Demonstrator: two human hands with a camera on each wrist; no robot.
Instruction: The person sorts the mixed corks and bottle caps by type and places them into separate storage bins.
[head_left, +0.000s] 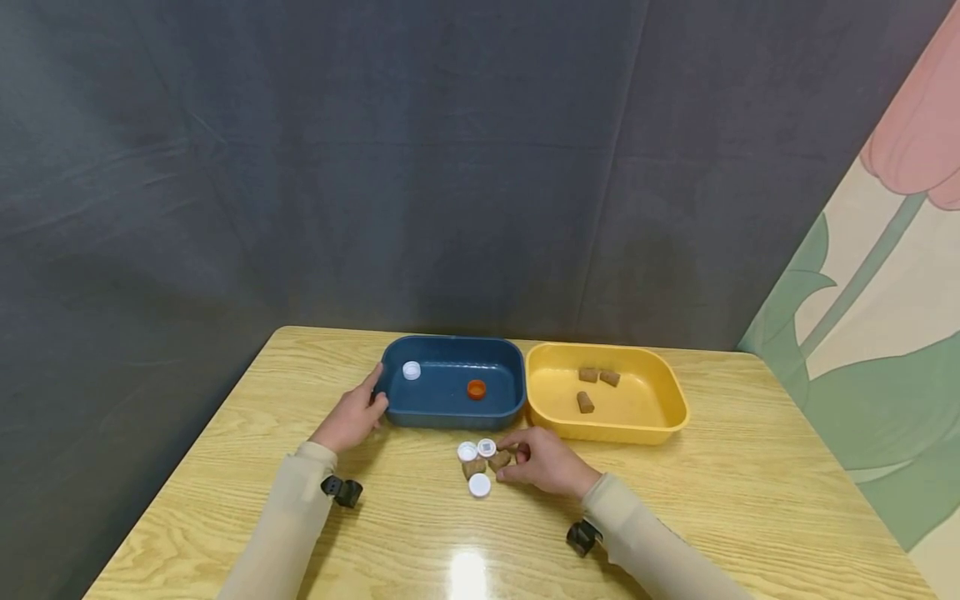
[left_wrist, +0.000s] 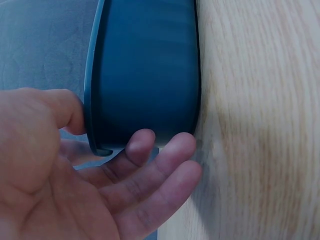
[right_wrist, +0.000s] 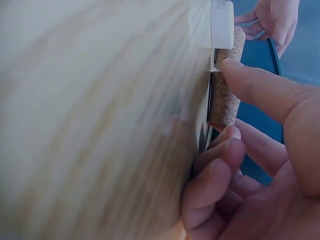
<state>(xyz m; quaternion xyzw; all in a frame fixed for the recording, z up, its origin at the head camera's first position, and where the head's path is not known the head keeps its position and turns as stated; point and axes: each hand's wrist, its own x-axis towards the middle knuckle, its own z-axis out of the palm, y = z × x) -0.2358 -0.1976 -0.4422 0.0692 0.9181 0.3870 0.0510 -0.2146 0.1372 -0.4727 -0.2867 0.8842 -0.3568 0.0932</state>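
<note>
At the left end of the blue tray (head_left: pixel 450 421), my left hand (head_left: pixel 356 417) holds the rim. In the left wrist view the thumb lies at the rim of the tray (left_wrist: pixel 147 75), and the other fingers sit by its outer end wall. My right hand (head_left: pixel 546 462) is down at the table, with thumb and fingers around a brown cork (right_wrist: pixel 224 100). Beside that cork (head_left: pixel 500 459) lies a second cork (head_left: pixel 473 468). Around them are white bottle caps: one (head_left: pixel 467 451) and another (head_left: pixel 487 447) behind, a third (head_left: pixel 480 485) in front.
A white cap (head_left: pixel 411 370) and an orange cap (head_left: pixel 476 389) lie in the blue tray. Right of it, touching or nearly so, stands a yellow tray (head_left: pixel 600 431) with corks (head_left: pixel 586 402) inside. A dark curtain (head_left: pixel 450 167) hangs behind the wooden table (head_left: pixel 750 467).
</note>
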